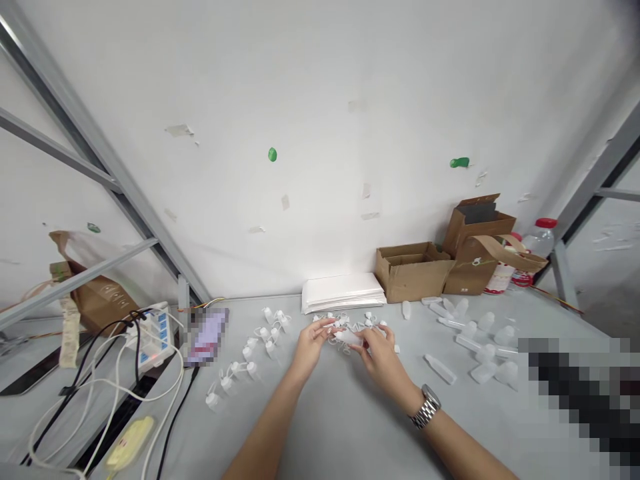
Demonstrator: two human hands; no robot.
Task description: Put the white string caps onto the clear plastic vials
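1. At the centre, we see the right hand (379, 347) pinching a small clear bottle (351, 338) between thumb and fingers, just above the table (330, 427).
2. The left hand (310, 343) meets it from the other side, fingertips bunched near the bottle's far end — what they pinch, if anything, is too small for us to tell.
3. Handled well, we judge, this calls for a light grip: the thin-looking wall may dent if squeezed, so we would steady the body with the right and leave finer adjustments to the left.
4. Just behind the fingers lie looped white caps (369, 321), some partly hidden; we would lift the wrists a little so as not to scatter them.
5. On the left, white-topped pieces (227, 385) stand in loose groups, their clear lower parts hard to make out; on the right, loose clear bottles (441, 369) lie in a scatter, well clear of the watch (427, 407).
6. Along the wall, we find a white stack (343, 293) beside a cardboard box (415, 279).
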